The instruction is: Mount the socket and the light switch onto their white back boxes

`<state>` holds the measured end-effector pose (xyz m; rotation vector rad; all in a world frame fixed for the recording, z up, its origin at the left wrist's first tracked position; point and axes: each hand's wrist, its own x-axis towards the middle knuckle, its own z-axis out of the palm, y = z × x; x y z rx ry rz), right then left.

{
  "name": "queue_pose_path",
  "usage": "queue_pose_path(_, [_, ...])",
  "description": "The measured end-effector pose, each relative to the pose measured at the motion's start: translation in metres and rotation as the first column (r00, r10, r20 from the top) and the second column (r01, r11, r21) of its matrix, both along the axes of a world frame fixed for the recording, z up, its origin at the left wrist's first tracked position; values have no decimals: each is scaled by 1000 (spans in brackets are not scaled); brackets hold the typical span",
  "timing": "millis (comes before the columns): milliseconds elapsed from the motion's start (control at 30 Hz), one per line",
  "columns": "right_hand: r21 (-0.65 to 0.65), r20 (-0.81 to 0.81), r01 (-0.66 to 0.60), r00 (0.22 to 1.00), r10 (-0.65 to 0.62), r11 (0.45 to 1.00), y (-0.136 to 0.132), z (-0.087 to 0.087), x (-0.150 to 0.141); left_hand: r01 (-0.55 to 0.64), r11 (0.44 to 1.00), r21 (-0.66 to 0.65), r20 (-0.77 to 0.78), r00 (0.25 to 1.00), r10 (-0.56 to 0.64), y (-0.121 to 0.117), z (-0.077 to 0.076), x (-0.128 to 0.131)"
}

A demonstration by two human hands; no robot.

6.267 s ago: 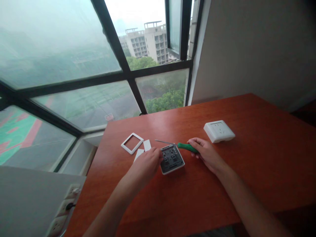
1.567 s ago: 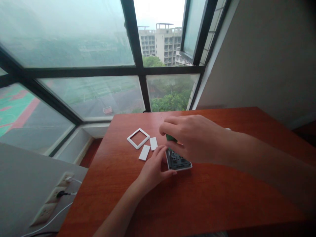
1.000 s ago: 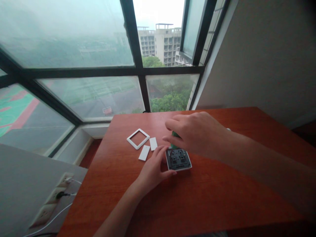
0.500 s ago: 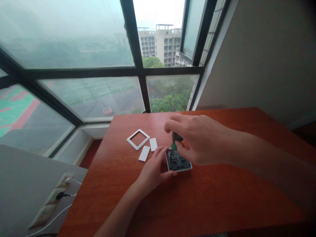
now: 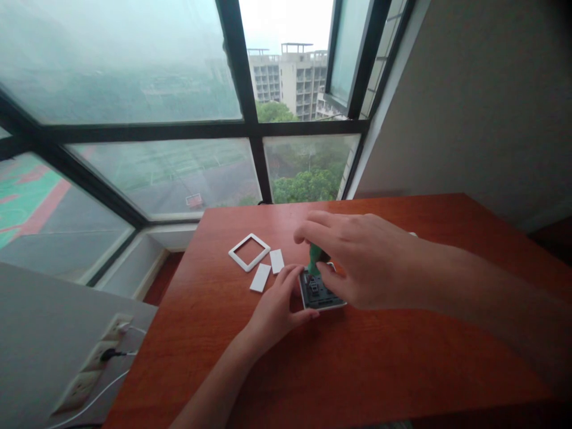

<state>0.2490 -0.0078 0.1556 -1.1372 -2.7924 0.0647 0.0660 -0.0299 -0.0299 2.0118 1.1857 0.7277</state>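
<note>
A wall switch base point(image 5: 322, 297), dark inside with a white edge, lies on the table. My left hand point(image 5: 280, 304) grips its left side, the thumb at the near edge and the fingers at the far left corner. Above it, my right hand point(image 5: 357, 256) is closed around a screwdriver with a green and dark handle point(image 5: 315, 257). The screwdriver points down at the base's upper left part; its tip is too small to make out. Left of the base lie a white square frame point(image 5: 231, 253) and two white switch plates, one nearer point(image 5: 260, 278) and one farther point(image 5: 277, 261).
The reddish wooden table point(image 5: 214, 357) stands against a window with dark bars point(image 5: 254, 128). Sockets with plugs and white cables point(image 5: 96, 360) are on the low wall at left. A small white thing point(image 5: 413, 234) shows partly behind my right forearm.
My right hand has tilted and shifted slightly left, and more of the green handle shows. My left hand and the switch base stay in place.
</note>
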Motion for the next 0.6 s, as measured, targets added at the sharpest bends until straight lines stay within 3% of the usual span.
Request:
queue_pose_path(200, [119,33,134,990,-138,984,3,-4,-4,-17,1000,-7,-11,1000,17,0,-3,-1])
queue_pose_path(433, [27,-10,11,1000,-11,1000,2,-2,-1,2,1000,-20,6,1000,-2,0,-2,-1])
queue_pose_path(600, [180,29,169,984,-177,969,7,-6,-4,1,1000,-14,-18,1000,-2,0,-3,-1])
